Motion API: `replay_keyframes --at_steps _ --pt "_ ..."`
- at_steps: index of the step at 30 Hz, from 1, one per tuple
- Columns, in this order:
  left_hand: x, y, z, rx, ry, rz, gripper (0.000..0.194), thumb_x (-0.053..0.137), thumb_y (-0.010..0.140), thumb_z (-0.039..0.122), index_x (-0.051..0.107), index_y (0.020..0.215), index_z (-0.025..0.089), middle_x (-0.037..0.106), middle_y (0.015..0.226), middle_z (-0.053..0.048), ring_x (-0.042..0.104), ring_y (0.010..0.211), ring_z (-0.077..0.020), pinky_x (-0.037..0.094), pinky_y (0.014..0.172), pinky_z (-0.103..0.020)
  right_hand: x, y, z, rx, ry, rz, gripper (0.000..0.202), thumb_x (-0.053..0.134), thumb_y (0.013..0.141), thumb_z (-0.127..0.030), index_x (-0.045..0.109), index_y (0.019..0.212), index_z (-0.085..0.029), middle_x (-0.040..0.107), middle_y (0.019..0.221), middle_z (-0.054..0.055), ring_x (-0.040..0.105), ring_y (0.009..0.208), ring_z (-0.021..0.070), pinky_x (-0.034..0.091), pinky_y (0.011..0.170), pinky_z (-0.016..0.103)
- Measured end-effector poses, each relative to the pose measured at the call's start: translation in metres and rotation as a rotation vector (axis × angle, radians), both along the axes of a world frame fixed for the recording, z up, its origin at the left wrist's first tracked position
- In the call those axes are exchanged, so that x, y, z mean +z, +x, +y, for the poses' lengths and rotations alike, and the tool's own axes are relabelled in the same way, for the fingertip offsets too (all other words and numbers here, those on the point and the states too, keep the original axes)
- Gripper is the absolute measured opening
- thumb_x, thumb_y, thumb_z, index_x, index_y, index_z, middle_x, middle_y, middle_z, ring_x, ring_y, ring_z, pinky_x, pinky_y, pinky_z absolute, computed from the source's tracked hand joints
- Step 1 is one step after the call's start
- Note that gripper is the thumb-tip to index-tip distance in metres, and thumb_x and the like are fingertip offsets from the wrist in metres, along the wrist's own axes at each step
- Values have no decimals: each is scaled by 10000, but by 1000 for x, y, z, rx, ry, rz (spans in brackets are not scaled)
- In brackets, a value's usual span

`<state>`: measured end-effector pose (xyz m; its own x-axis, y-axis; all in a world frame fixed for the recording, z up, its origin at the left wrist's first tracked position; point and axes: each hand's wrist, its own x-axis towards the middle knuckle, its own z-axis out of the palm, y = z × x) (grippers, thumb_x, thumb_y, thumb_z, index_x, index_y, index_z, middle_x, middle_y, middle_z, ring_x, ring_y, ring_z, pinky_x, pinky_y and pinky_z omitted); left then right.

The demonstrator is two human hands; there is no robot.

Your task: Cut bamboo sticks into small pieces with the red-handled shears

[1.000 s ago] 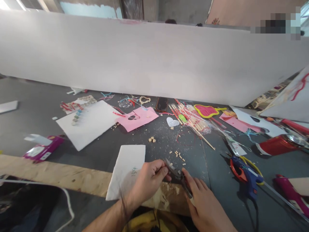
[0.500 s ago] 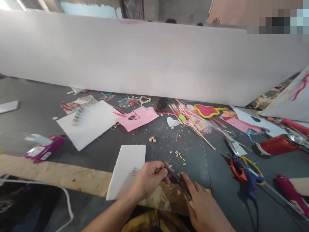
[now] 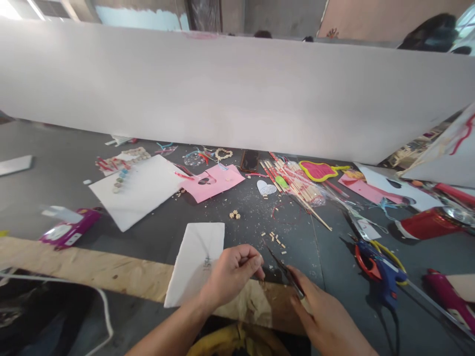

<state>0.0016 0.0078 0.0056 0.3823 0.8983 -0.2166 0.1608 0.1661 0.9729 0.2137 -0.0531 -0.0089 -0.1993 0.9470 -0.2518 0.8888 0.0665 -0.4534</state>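
Observation:
My left hand [image 3: 235, 272] is closed in a pinch above the table's near edge. What its fingertips hold, if anything, is too small to make out. In my right hand [image 3: 321, 309] is a dark pointed tool [image 3: 285, 272], like scissors, its tip aimed up and left, apart from my left fingers. Several short cut pieces of wooden stick [image 3: 276, 240] lie just beyond the tip. Farther back sits a small cluster of such pieces [image 3: 234, 214]. Under my left wrist is a white foam sheet [image 3: 195, 252] with handwriting on it.
A bundle of sticks [image 3: 293, 183] and pink paper [image 3: 215, 183] lie at the back, before a white upright panel [image 3: 222, 94]. On the right are a blue glue gun [image 3: 386, 277] and a red can [image 3: 430, 222]. A purple glue gun [image 3: 70, 227] lies left.
My right hand has drawn the tool right and slightly down, away from my left fingers. My left hand has stayed nearly in place, still pinched.

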Motion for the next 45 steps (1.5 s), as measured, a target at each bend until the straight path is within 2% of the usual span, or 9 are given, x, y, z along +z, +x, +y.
replay_keyframes --at_steps 9,13,17,20,23,25,28,32,45 --pt "-5 -4 1 28 -118 -171 238 527 819 369 552 791 134 652 684 -37 338 419 -43 303 418 -181 -11 48 25 -246 285 -433 595 411 838 -491 380 1314 -136 623 1045 145 608 929 297 487 749 408" --pt "-7 -7 0 52 -124 -221 246 529 825 375 551 797 132 646 678 -33 335 415 -34 284 416 -175 -18 62 28 -197 433 -592 546 445 840 -444 477 1221 -55 627 935 173 587 883 320 464 769 431" --pt "-9 -10 0 58 -152 -269 257 541 818 389 550 803 132 636 653 -21 325 401 -25 266 409 -170 1 60 42 -83 531 -555 367 447 846 -366 587 1095 -136 603 1061 155 544 923 320 434 813 477" --pt "-10 -10 0 85 -172 -266 295 543 807 424 556 805 129 624 621 -15 325 389 -24 255 398 -168 23 44 72 18 488 -322 322 412 865 -276 585 1111 -162 585 1109 131 522 996 289 413 872 465" --pt "-11 -12 -2 101 -193 -269 328 552 791 456 561 808 129 615 598 -11 322 387 -27 250 392 -166 32 23 119 93 445 -251 294 393 886 -233 577 1111 -190 595 1110 81 538 1021 201 431 889 346" --pt "-11 -14 -3 89 -204 -270 337 557 784 466 563 811 129 619 597 -13 315 389 -29 250 390 -166 28 8 153 124 418 -225 272 407 890 -204 571 1106 -190 605 1102 66 554 1009 163 438 884 306" --pt "-10 -20 -3 74 -227 -253 346 560 779 476 560 802 131 626 605 -18 297 393 -33 254 391 -169 15 -13 199 163 394 -215 262 482 884 -271 544 1118 -170 577 1135 67 559 1000 183 458 854 392" --pt "-10 -28 -1 94 -235 -225 368 550 777 499 556 782 132 625 613 -20 294 412 -38 256 400 -169 -2 -31 236 180 354 -241 312 521 864 -332 530 1132 -174 554 1150 70 568 965 189 481 809 407" --pt "-13 -25 7 63 -299 -178 447 551 713 584 543 763 140 617 599 -21 318 404 -50 281 391 -177 -15 -24 231 173 258 -289 314 521 864 -330 528 1133 -169 560 1134 69 574 946 184 488 793 398"
